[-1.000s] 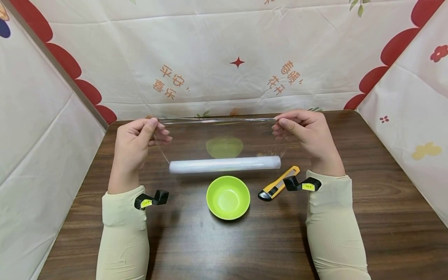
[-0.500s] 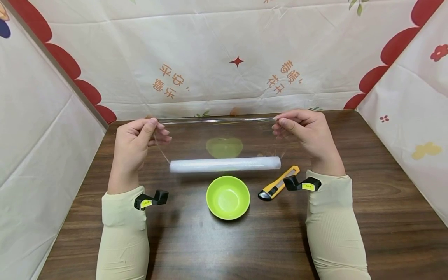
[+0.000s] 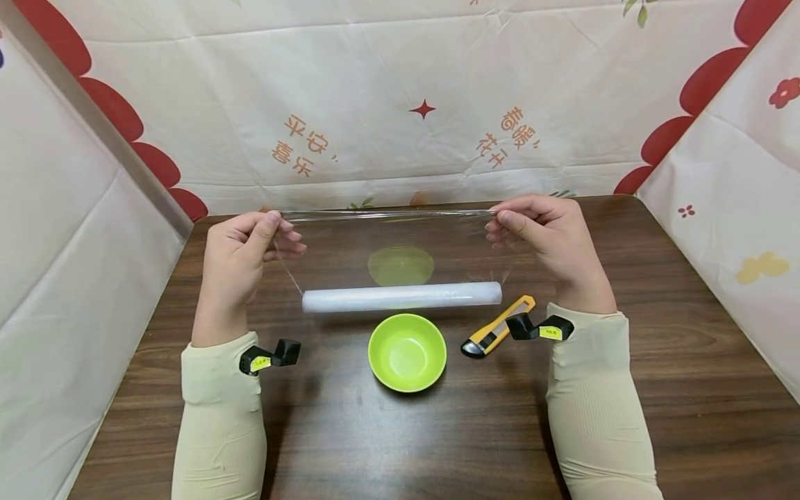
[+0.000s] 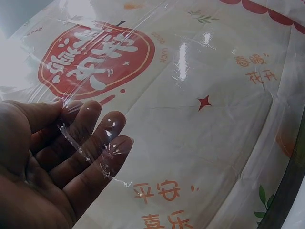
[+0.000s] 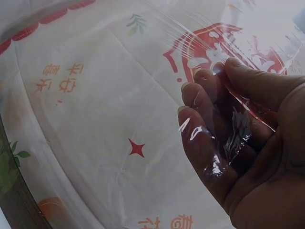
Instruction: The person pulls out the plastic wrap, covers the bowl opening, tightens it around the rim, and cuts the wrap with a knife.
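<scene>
Head view, clear film point(image 3: 387, 216): clamped along far edge by left hand point(image 3: 237, 253) and right hand point(image 3: 556, 236), slanting down to white roll point(image 3: 400, 297); could tear or cling to itself if pulled unevenly.
White roll: just beyond green bowl point(image 3: 407, 353); cannot tell whether touching table point(image 3: 406, 451); could roll into bowl on slackening film.
Left wrist view, left hand: clamped on film between thumb and index, other 3 fingers apart.
Right wrist view, right hand: same pinch, other 3 fingers loosely curved; could slip from too thin a hold.
</scene>
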Demonstrator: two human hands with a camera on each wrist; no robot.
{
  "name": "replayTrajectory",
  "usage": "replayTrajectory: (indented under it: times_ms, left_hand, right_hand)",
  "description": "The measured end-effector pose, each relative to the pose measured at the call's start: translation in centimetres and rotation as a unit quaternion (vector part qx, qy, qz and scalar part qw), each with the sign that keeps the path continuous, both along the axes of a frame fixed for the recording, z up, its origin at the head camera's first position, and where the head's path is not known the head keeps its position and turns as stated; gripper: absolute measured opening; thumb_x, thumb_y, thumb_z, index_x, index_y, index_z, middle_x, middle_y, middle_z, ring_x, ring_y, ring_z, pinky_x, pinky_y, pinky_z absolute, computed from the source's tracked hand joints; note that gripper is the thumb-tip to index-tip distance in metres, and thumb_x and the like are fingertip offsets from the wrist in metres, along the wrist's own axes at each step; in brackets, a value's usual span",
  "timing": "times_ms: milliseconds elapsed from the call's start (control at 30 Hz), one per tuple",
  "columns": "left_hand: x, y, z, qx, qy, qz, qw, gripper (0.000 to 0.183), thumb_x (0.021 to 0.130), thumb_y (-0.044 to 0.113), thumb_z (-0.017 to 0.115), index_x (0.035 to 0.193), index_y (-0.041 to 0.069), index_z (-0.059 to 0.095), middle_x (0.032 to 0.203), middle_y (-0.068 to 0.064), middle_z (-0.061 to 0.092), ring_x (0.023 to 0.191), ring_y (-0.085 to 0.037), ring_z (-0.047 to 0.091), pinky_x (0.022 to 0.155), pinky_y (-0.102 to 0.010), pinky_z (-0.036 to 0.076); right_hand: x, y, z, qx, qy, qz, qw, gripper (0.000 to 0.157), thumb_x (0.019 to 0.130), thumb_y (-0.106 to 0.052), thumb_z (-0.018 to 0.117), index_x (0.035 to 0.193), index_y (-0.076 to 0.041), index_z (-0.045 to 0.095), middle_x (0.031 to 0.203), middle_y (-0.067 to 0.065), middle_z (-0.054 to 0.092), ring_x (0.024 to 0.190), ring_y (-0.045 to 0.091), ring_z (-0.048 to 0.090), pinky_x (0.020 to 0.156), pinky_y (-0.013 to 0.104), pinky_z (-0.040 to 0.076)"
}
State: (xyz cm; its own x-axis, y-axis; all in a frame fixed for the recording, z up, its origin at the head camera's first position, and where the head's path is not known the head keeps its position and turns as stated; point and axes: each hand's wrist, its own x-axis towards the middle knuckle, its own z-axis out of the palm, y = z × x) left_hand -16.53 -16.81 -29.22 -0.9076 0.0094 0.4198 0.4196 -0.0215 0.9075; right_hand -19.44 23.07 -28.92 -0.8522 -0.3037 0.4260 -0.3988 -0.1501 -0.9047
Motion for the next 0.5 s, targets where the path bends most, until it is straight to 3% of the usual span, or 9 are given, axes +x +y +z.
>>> replayTrajectory:
  times_ms: [500]
  left_hand:
    - [-1.0, -0.1, 0.5, -0.005, -0.017, 0.010, 0.9998, 0.024, 0.097, 0.016, 0.059, 0.084, -0.004, 0.066, 0.076, -0.003, 0.071, 0.065, -0.017, 0.072, 0.067, -0.033, 0.060]
  right_hand:
    - [-1.1, -0.2, 0.9, 0.008, -0.015, -0.002, 1.000, 0.013, 0.091, 0.005, 0.060, 0.100, 0.008, 0.069, 0.082, 0.008, 0.074, 0.072, 0.019, 0.073, 0.066, 0.032, 0.060]
